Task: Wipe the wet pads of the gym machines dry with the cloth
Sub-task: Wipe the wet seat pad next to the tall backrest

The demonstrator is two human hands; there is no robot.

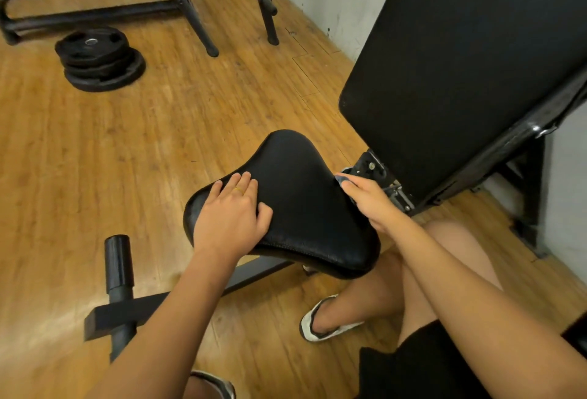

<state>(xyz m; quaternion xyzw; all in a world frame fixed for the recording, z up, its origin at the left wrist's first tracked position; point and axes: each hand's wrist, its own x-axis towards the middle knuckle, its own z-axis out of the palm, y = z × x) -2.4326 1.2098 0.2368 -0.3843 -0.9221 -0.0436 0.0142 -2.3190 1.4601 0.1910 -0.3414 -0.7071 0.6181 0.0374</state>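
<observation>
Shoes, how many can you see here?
2. One shoe is on the floor below the seat. The second shoe peeks in at the bottom edge, mostly cut off.

cloth (pixel 343 180): mostly hidden under right hand (pixel 370 201) | back pad (pixel 460 64): cut off top, right edges

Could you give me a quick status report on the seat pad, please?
Left hand flat on seat pad. Right hand holds cloth at pad's right edge. Nothing in the way.
</observation>
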